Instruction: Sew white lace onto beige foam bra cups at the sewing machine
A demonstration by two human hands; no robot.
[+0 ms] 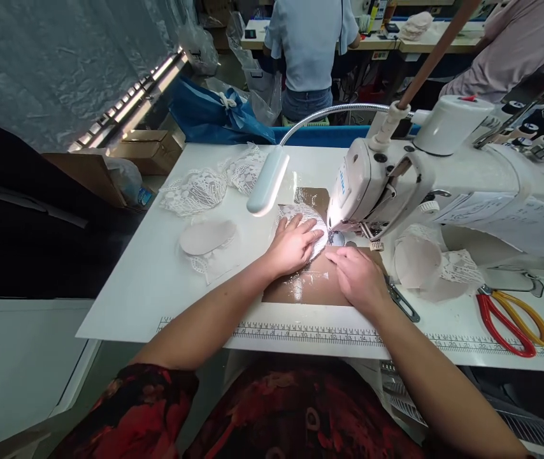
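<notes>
Two bare hands work apart at a white industrial sewing machine [355,182], the left hand [292,250] spread open and palm down on a curved white lace piece [306,210] just beside the needle area. The right hand [358,275] is bent low in front of the needle, fingertips at the near edge of the work; whether they pinch anything cannot be told. Good handling here would likely mean light, even pressure from the flat left hand, turning the lace with its curve rather than pulling it, the right fingertips steering the edge well short of the needle. Stretched lace could pucker, and a hidden fold could be caught.

Beneath lies a glossy brown sheet [279,292] on the white bench [133,287], under a pale slim lamp [269,182]. More white lace pieces [194,192] and a beige oval pad [207,236] rest to the left; scissors with red and yellow handles [486,317] lie to the right, above a printed ruler strip [295,333]. Beyond, a person in a light blue shirt [310,41] faces another worktable, near a tied blue bag [214,115].
</notes>
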